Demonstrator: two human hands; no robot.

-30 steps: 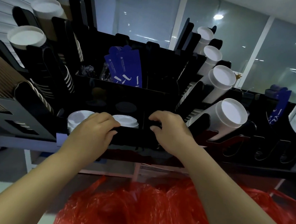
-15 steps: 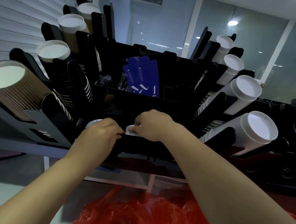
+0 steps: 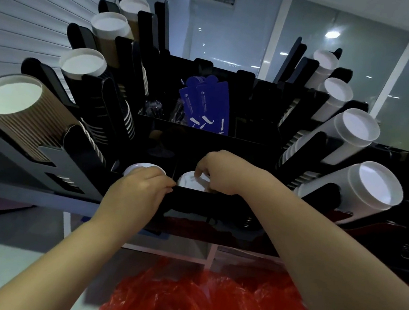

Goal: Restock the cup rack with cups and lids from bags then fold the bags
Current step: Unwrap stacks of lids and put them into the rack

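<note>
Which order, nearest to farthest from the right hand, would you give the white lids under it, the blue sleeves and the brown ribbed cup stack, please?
1. White lids: touched by the right hand, in the cup rack's front compartment.
2. Blue sleeves: middle compartment, behind.
3. Brown ribbed cup stack: far left, front.

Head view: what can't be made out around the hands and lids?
All head view.
- Left white plastic lid stack: mostly under the left hand, grip hidden.
- Right hand: fingers curl over the right white lid stack; pinch unclear.
- Stack depths: behind the black rack's front wall.
- Red plastic bag: cut by bottom edge, blurred.
</note>
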